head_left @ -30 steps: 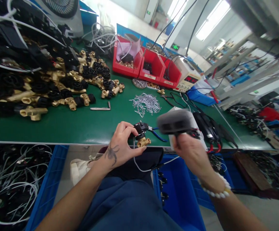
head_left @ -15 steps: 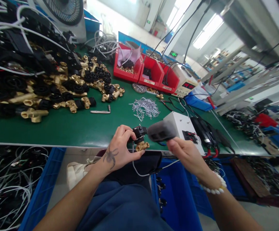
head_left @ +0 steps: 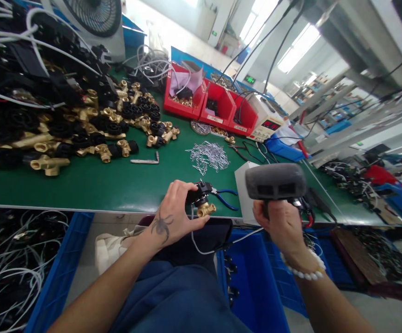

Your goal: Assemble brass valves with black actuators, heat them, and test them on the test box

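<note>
Holding the valve (head_left: pixel 206 210) at the near edge of the surface (head_left: pixel 145 185), the left hand (head_left: pixel 175 208) is pinching it, fingers above, thumb below; the right hand (head_left: pixel 284 222) is gripping the scanner (head_left: pixel 275 181) by its handle, its head lying crosswise rightward of the valve, apart from it, blue pliers (head_left: pixel 227 200) lying between

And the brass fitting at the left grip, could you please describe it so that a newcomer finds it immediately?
Start at the green bench and go to its near edge, where the left grip holds a black housing. The brass fitting sits at the housing's end nearest the wearer. Unlike the heaped brass fittings farther left, this one is in hand.
</note>
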Demonstrator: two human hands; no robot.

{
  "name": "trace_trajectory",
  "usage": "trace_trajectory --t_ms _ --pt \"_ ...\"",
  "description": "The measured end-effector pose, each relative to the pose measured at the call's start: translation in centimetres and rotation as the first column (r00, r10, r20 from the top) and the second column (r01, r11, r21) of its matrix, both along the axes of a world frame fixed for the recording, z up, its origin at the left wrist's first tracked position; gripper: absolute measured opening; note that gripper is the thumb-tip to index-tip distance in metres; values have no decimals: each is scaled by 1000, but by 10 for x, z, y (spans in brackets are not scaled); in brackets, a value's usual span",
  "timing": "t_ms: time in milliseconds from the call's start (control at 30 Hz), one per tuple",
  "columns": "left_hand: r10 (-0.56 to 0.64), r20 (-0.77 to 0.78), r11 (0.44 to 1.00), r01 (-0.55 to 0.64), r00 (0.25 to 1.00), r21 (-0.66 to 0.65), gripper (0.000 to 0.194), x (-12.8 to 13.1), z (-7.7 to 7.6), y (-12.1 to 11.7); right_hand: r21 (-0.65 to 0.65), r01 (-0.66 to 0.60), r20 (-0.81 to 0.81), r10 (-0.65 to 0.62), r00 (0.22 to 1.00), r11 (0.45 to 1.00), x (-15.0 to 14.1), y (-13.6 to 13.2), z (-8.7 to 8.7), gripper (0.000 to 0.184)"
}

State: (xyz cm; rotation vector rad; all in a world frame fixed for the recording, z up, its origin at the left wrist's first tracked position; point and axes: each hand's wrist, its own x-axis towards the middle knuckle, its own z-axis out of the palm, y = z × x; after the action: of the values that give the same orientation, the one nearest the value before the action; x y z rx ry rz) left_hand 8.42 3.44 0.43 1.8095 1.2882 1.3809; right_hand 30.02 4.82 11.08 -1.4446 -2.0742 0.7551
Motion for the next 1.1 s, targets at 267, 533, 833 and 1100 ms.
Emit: trace_trajectory --t_ms 267,533,833,1100 --pt "9 -84 998 -4 996 59 71 2 -2 0 -53 -3 -57 0 998 999 5 0 0 66" --pt "36 -97 994 -26 995 104 66 4 -2 1 -107 -101 228 123 966 989 1 -2 5 68" --pt "30 -83 996 -23 996 81 68 3 -3 2 -168 -74 156 101 983 983 -2 -1 0 69" --pt "8 -88 998 -2 996 66 66 2 -2 2 -58 -10 24 11 1000 998 1 -2 0 71"
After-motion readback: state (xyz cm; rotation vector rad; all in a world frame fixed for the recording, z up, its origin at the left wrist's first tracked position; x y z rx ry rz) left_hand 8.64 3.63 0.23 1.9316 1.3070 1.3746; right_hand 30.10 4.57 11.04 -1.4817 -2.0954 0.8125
